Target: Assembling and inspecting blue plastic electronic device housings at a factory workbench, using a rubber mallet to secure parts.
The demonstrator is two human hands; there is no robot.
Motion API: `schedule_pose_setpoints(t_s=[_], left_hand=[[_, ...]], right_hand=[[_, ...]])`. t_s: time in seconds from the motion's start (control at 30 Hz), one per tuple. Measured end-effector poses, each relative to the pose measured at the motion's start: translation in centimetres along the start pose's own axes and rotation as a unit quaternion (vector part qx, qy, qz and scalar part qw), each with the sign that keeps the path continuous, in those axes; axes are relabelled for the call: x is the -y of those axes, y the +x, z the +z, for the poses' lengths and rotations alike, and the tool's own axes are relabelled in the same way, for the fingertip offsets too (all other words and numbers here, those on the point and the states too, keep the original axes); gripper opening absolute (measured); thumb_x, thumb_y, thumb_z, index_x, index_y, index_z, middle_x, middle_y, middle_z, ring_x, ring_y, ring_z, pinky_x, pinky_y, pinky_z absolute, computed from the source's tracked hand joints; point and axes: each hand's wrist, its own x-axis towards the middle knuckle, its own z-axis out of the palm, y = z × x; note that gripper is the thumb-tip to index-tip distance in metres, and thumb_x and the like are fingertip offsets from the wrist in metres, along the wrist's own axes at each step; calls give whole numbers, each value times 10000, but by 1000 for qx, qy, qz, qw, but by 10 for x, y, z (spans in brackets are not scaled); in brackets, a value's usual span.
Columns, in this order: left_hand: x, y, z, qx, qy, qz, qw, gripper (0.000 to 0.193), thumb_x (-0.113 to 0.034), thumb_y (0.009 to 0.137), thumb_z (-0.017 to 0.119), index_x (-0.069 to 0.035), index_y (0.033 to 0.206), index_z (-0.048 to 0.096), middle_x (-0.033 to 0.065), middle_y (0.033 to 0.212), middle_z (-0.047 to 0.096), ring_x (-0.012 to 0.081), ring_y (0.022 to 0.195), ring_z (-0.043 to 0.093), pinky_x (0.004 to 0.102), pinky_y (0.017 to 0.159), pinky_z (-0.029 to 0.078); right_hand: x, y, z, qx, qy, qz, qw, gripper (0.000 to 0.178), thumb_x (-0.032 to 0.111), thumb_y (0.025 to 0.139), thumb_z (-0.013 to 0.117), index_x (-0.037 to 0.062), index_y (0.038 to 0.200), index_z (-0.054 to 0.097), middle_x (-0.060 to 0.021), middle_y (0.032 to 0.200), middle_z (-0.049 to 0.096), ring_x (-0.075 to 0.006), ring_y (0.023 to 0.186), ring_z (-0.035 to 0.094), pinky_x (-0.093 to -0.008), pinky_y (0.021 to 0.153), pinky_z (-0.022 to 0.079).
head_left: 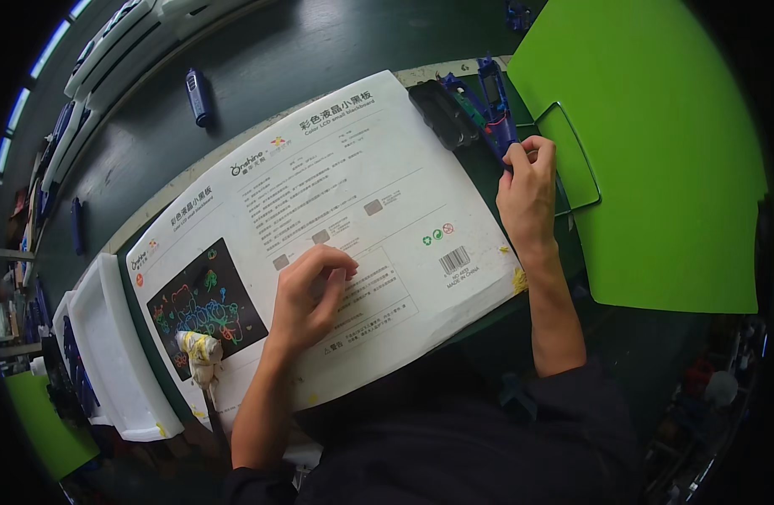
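Note:
My left hand (307,295) rests over a white printed cardboard sheet (454,295), fingers curled in toward the thumb; nothing shows in it. Out at the sheet's far right corner, my right hand (530,189) grips the lower end of an opened blue plastic device housing (495,101). A green circuit board (468,105) and a bit of red wire show by that housing. Just left of it lies a black plastic piece (442,114). On the sheet's left part, near my left forearm, lies a tool (202,349) with a wrapped, yellow-stained white head.
A large bright green sheet (656,151) stands at the right, with a bent wire stand (593,181) at its near side. White trays (118,353) sit at the left. Beyond the cardboard, a closed blue device (198,97) lies on the dark green surface (303,42); another blue piece (77,225) lies farther left.

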Motion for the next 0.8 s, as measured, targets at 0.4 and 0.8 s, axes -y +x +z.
schedule_pose_setpoints(t_s=[0.4, 0.8], left_hand=[[7, 10, -18, 26, -149, -85, 985, 205, 128, 817, 466, 35, 935, 604, 93, 882, 623, 153, 807, 585, 267, 743, 458], [5, 13, -21, 23, -216, -110, 970, 202, 118, 838, 461, 40, 956, 606, 102, 904, 623, 156, 823, 582, 271, 777, 463]], right_hand=[[-3, 7, 1, 12, 65, 23, 998, 205, -122, 749, 643, -27, 912, 561, -158, 1054, 449, -280, 914, 534, -369, 813, 479], [-5, 11, -3, 0, 95, 58, 994, 234, -84, 731, 644, -25, 936, 548, -160, 1081, 426, -298, 957, 533, -377, 836, 485]])
